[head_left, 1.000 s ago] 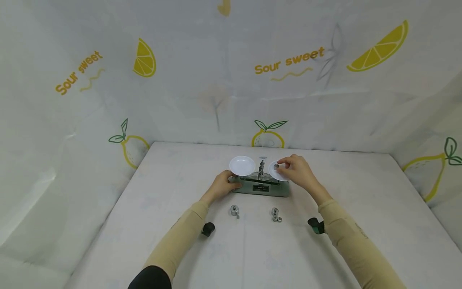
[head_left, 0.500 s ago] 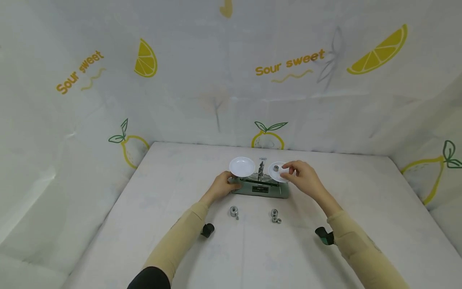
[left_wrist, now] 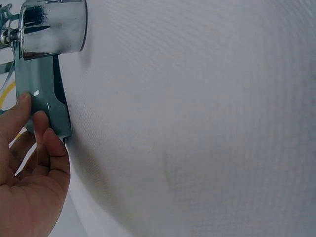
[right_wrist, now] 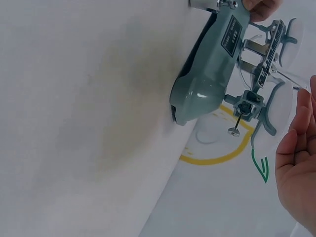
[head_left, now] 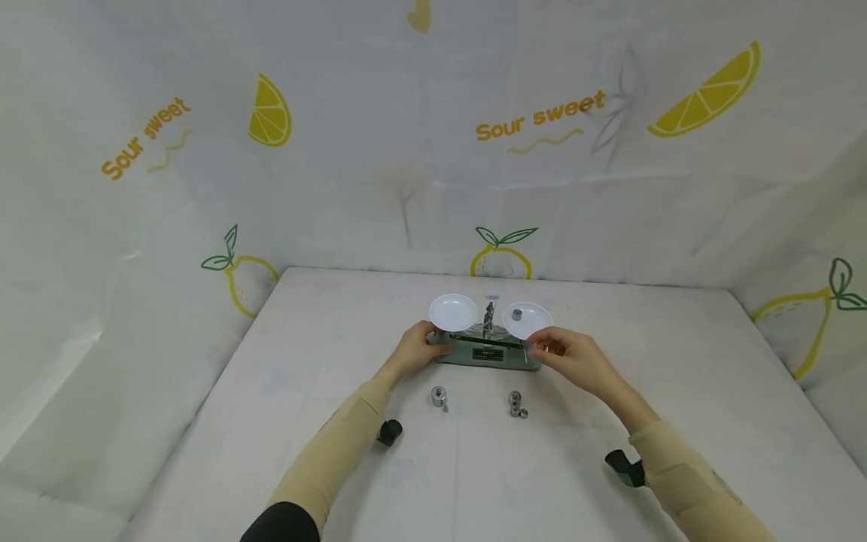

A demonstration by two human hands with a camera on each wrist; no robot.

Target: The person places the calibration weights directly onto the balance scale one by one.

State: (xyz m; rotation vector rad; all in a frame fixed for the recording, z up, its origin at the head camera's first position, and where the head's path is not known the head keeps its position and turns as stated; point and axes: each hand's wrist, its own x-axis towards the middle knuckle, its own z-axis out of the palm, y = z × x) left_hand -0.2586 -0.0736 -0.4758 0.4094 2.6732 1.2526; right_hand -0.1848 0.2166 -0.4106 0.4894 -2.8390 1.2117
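Balance [head_left: 497,359] stands toward the far edge of the table [head_left: 339,361], between our hands. Our left hand [head_left: 413,345] is clamped on the left end of its base [left_wrist: 37,81], thumb in front, fingers round the back. Good brace: we want just enough squeeze to stop sliding, no lift, knuckles clear of the left pan [head_left: 453,312] just above. Our right hand [head_left: 572,357] is at the right end, by the near rim of the right pan [head_left: 536,319]; thumb and forefinger look apart, nothing seen between them. Can't tell if they touch the knob [right_wrist: 233,132] at the end of the beam [right_wrist: 269,57]. Our read: fine work around something that tips easily, so we come in low from the front, fingertips only, tiny nudges. One weight [head_left: 517,315] sits on the right pan, off toward its left side; bumping the rim could shift it. After each touch we let go fully and let the beam settle. We back out high: a front-left pair [head_left: 439,396] and a front-right cluster [head_left: 515,398] of weights stand nearer us, easy to knock.
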